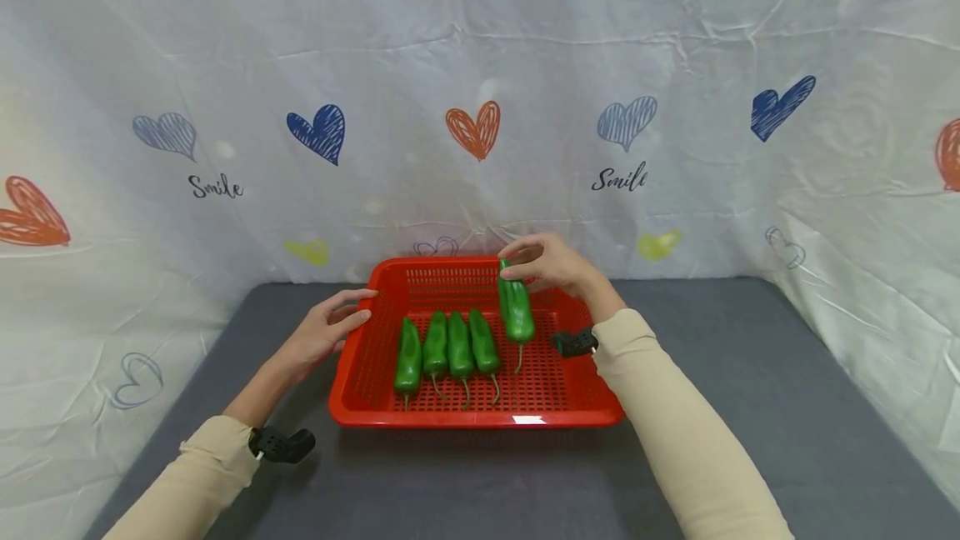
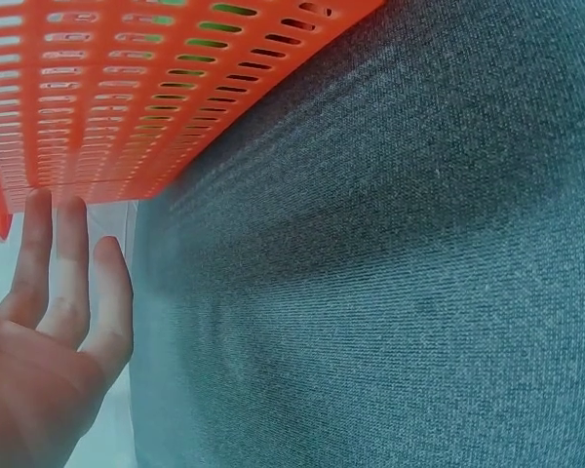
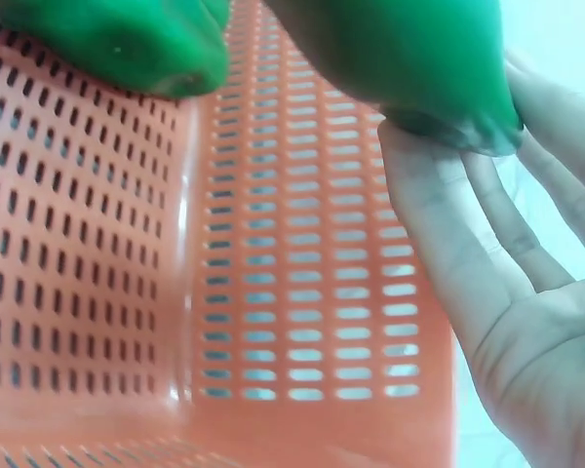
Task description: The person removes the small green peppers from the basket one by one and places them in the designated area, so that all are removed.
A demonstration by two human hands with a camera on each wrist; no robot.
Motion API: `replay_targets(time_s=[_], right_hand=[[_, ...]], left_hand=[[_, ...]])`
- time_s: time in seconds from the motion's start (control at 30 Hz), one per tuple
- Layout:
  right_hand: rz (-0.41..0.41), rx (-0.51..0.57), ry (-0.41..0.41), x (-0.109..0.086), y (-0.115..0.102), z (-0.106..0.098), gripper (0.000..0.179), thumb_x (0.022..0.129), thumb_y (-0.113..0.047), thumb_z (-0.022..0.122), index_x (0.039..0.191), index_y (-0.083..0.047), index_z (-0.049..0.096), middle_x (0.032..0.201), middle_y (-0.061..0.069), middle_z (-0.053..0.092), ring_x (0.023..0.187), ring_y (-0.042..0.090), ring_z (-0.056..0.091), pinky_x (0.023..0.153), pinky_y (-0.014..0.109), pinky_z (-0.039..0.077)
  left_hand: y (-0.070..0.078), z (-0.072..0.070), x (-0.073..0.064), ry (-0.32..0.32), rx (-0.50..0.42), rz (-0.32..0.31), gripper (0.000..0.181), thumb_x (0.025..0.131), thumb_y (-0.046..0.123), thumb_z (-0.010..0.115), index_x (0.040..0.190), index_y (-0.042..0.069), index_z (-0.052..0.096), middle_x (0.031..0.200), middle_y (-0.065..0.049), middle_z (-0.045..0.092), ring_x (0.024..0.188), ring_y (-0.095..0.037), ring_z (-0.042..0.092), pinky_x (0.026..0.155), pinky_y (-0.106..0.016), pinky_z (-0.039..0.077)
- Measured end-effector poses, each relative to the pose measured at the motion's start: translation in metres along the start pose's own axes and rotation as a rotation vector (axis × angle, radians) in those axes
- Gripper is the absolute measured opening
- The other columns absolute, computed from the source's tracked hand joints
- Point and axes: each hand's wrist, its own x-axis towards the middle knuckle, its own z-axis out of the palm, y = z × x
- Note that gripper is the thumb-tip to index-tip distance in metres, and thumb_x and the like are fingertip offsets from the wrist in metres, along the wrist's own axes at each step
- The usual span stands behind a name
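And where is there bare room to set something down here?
Free: grey table right of the right sleeve; table between the sleeves, in front of the red basket; the basket's floor right of the held pepper. Crowded: basket left and middle, with four peppers in a row; its left edge, at the left hand.

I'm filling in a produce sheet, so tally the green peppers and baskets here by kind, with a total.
Green peppers: 5 (4 lying in the red basket, 1 held up by the right grip)
Red basket: 1
Total: 6
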Motion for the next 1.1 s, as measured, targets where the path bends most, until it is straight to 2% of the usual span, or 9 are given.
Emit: replay_targets(time_s=[0.2,0.5,0.77,0.97,1.1], right_hand=[[-0.035,-0.030,-0.003,-0.007,-0.009,-0.010,0.043,0.090,-0.003,0.078,0.129,0.009,0.063,0.124,0.019,0.065,0.106,0.033,0.065,0.080,0.049,0.057],[-0.053,-0.056,-0.008,-0.019,-0.018,-0.020,0.036,0.089,-0.004,0.080,0.123,0.001,0.070,0.130,0.026,0.061,0.106,0.034,0.065,0.080,0.049,0.057],[-0.058,-0.087,-0.009,-0.029,-0.021,-0.028,0.037,0.089,-0.004,0.079,0.124,0.002,0.069,0.130,0.028,0.060,0.106,0.035,0.065,0.081,0.049,0.057],[-0.066,-0.115,0.041,-0.037,-0.019,-0.039,0.036,0.089,-0.007,0.080,0.124,-0.001,0.070,0.122,0.019,0.064,0.101,0.034,0.065,0.077,0.047,0.058],[-0.078,-0.111,0.078,-0.042,-0.016,-0.045,0.037,0.089,-0.007,0.080,0.124,-0.001,0.069,0.121,0.019,0.065,0.100,0.033,0.067,0.076,0.046,0.059]], left_hand=[[-0.001,0.001,0.001,-0.003,-0.005,0.011,0.054,0.103,0.025,0.065,0.150,0.008,0.047,0.148,-0.025,0.045,0.123,-0.037,0.056,0.086,-0.051,0.055],[-0.001,-0.001,0.001,0.001,0.012,0.014,0.054,0.103,0.026,0.065,0.150,0.008,0.047,0.147,-0.026,0.046,0.121,-0.036,0.058,0.084,-0.048,0.056],[-0.001,-0.005,0.000,0.002,0.043,0.023,0.053,0.102,0.024,0.066,0.150,0.006,0.049,0.144,-0.026,0.049,0.119,-0.034,0.060,0.083,-0.045,0.057],[-0.001,-0.006,0.002,0.004,0.081,0.028,0.054,0.102,0.026,0.066,0.150,0.008,0.050,0.142,-0.026,0.052,0.119,-0.037,0.059,0.082,-0.044,0.057],[-0.001,-0.005,0.002,0.009,0.101,0.025,0.054,0.102,0.028,0.067,0.149,0.008,0.051,0.141,-0.025,0.053,0.120,-0.038,0.059,0.082,-0.044,0.057]])
